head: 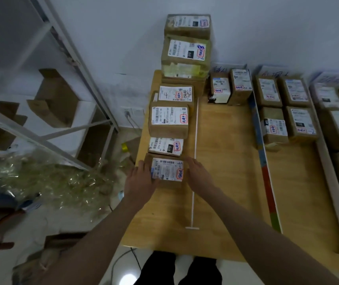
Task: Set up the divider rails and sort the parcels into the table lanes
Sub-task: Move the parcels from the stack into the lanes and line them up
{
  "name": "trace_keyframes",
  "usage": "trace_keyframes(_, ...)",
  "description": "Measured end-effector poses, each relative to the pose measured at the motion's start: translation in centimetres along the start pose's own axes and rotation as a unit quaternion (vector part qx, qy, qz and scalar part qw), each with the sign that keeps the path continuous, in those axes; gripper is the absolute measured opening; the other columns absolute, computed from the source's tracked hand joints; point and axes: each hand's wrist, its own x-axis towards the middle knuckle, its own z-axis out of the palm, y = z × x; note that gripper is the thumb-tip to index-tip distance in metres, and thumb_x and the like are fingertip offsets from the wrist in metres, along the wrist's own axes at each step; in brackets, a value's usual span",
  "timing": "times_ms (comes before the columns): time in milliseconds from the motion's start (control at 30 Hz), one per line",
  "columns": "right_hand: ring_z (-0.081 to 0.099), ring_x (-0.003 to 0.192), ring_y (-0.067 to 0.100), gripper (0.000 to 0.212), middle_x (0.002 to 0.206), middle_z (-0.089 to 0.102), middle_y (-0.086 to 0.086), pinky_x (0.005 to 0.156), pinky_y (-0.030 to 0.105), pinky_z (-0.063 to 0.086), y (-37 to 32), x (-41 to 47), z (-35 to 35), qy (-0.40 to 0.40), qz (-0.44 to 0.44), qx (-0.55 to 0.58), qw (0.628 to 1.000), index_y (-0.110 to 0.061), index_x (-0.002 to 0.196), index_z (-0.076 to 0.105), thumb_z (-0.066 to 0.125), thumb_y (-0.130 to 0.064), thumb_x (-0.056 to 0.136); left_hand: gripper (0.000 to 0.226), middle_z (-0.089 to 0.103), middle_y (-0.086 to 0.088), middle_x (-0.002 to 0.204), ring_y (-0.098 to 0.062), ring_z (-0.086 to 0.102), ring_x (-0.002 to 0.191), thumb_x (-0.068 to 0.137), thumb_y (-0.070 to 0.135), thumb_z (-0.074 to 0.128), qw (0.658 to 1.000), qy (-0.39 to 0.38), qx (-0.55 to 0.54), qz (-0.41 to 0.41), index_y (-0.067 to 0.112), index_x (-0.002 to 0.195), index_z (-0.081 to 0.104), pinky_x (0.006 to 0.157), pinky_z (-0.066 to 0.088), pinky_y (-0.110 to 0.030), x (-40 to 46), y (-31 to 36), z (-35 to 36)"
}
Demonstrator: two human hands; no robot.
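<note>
A small brown parcel (167, 171) with a white label lies at the near end of the leftmost lane on the wooden table (222, 182). My left hand (142, 179) grips its left side and my right hand (197, 175) presses its right side. Behind it, a row of labelled parcels (168, 120) runs back to a stack at the wall. A thin white divider rail (195, 161) lies just right of this lane. A multicoloured rail (264, 161) and a pale rail (333, 192) mark off further lanes.
The middle lane holds two parcels (230, 87) at the far end. The right-hand lanes hold several parcels (283, 108). A metal shelf (65, 112) with cardboard boxes stands left of the table. Clear plastic wrap (51, 177) lies on the floor.
</note>
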Motion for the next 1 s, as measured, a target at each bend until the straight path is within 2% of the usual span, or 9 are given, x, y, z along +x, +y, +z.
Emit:
trace_keyframes(167, 0.057, 0.109, 0.026, 0.026, 0.123, 0.053, 0.006, 0.084, 0.043, 0.052, -0.6, -0.4, 2.1, 0.044, 0.031, 0.031, 0.998, -0.015, 0.124, 0.047, 0.050, -0.020, 0.099, 0.057, 0.053, -0.002, 0.121, -0.022, 0.058, 0.108, 0.084, 0.058, 0.061, 0.997, 0.027, -0.030, 0.062, 0.015, 0.122, 0.056, 0.100, 0.041, -0.039, -0.1, -2.3, 0.5)
trace_keyframes(267, 0.054, 0.111, 0.023, 0.032, 0.127, 0.043, 0.005, 0.083, 0.043, 0.056, -1.3, -1.5, 3.5, 0.045, 0.042, 0.033, 0.998, -0.015, 0.125, 0.045, 0.054, -0.028, 0.098, 0.057, 0.053, -0.001, 0.127, -0.021, 0.055, 0.114, 0.084, 0.054, 0.065, 0.992, 0.023, -0.057, 0.110, 0.015, 0.124, 0.057, 0.109, 0.035, -0.039, 0.5, -3.6, -0.1)
trace_keyframes(367, 0.052, 0.114, 0.023, 0.031, 0.128, 0.045, 0.005, 0.086, 0.040, 0.053, -2.2, -2.2, 5.0, 0.040, 0.061, 0.020, 0.997, -0.012, 0.120, 0.050, 0.056, -0.032, 0.098, 0.052, 0.052, -0.002, 0.133, -0.022, 0.049, 0.124, 0.085, 0.047, 0.066, 0.987, 0.009, -0.069, 0.144, 0.017, 0.126, 0.056, 0.114, 0.029, -0.040, 1.0, -4.7, -0.6)
trace_keyframes(433, 0.052, 0.114, 0.024, 0.036, 0.125, 0.047, 0.006, 0.088, 0.039, 0.051, -3.0, -2.4, 5.8, 0.029, 0.070, 0.023, 0.997, -0.012, 0.122, 0.048, 0.059, -0.034, 0.096, 0.055, 0.046, -0.004, 0.142, -0.024, 0.042, 0.133, 0.086, 0.044, 0.067, 0.988, -0.008, -0.080, 0.135, 0.018, 0.131, 0.051, 0.116, 0.030, -0.042, 1.0, -5.0, -0.7)
trace_keyframes(500, 0.050, 0.117, 0.027, 0.053, 0.130, 0.046, 0.007, 0.091, 0.040, 0.049, -3.6, -2.6, 6.4, 0.017, 0.083, 0.040, 0.996, -0.012, 0.131, 0.041, 0.066, -0.037, 0.091, 0.065, 0.036, -0.006, 0.151, -0.025, 0.033, 0.140, 0.087, 0.042, 0.068, 0.991, -0.028, -0.099, 0.087, 0.015, 0.140, 0.043, 0.116, 0.032, -0.044, 0.7, -5.0, -0.8)
trace_keyframes(600, 0.049, 0.122, 0.030, 0.067, 0.133, 0.046, 0.010, 0.095, 0.041, 0.048, -4.1, -2.7, 7.0, -0.043, 0.112, 0.052, 0.991, -0.011, 0.137, 0.040, 0.069, -0.044, 0.087, 0.070, 0.035, -0.010, 0.150, -0.027, 0.038, 0.137, 0.089, 0.042, 0.067, 0.992, -0.042, -0.119, 0.011, 0.009, 0.142, 0.037, 0.108, 0.040, -0.043, -0.1, -5.2, -0.7)
trace_keyframes(733, 0.058, 0.113, 0.027, 0.055, 0.127, 0.055, 0.011, 0.093, 0.038, 0.054, -4.7, -2.3, 7.6, -0.063, 0.147, 0.128, 0.979, -0.008, 0.124, 0.049, 0.075, -0.036, 0.084, 0.056, 0.051, -0.009, 0.134, -0.026, 0.052, 0.123, 0.095, 0.055, 0.050, 0.998, -0.034, -0.037, -0.028, 0.014, 0.132, 0.046, 0.105, 0.043, -0.044, -1.1, -5.4, -0.2)
trace_keyframes(833, 0.067, 0.104, 0.025, 0.047, 0.120, 0.065, 0.010, 0.085, 0.037, 0.059, -5.1, -2.4, 7.1, -0.063, 0.167, 0.187, 0.966, -0.008, 0.117, 0.051, 0.078, -0.026, 0.083, 0.057, 0.050, -0.006, 0.138, -0.025, 0.048, 0.129, 0.097, 0.057, 0.042, 0.999, -0.041, 0.035, -0.002, 0.016, 0.137, 0.044, 0.112, 0.035, -0.043, -1.2, -4.8, -0.7)
trace_keyframes(1000, 0.068, 0.106, 0.024, 0.039, 0.119, 0.068, 0.009, 0.082, 0.030, 0.056, -5.3, -3.9, 3.9, -0.052, 0.177, 0.250, 0.950, -0.008, 0.118, 0.054, 0.074, -0.019, 0.087, 0.053, 0.052, -0.008, 0.136, -0.027, 0.049, 0.129, 0.100, 0.054, 0.033, 0.997, -0.009, 0.055, 0.044, 0.016, 0.135, 0.048, 0.113, 0.033, -0.045, -0.7, -3.0, -3.3)
